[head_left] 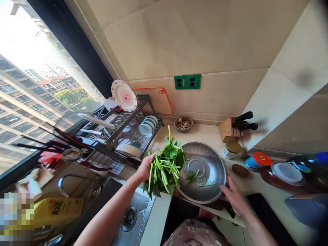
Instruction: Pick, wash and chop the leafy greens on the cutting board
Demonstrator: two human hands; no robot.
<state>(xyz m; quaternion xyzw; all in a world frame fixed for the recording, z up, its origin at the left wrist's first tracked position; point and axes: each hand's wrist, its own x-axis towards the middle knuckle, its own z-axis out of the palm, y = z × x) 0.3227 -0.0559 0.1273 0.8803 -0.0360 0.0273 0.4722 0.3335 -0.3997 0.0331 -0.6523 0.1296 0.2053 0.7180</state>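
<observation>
My left hand (146,168) is wrapped round a bunch of leafy greens (167,165), its cut stems fanned toward me, held between the sink and the colander. My right hand (232,192) grips the near right rim of a round metal colander (219,164). Inside the colander lie a few loose green stems and a leaf (192,176). The bunch overlaps the colander's left edge in view, and the fingers of my left hand are partly hidden by the greens.
At left are a sink (147,206), a faucet (61,182) and a dish rack (151,136). Behind stands a small bowl (183,129) of brown pieces. A knife block (226,130), jars (258,160) and a black phone-like slab (269,217) are at right.
</observation>
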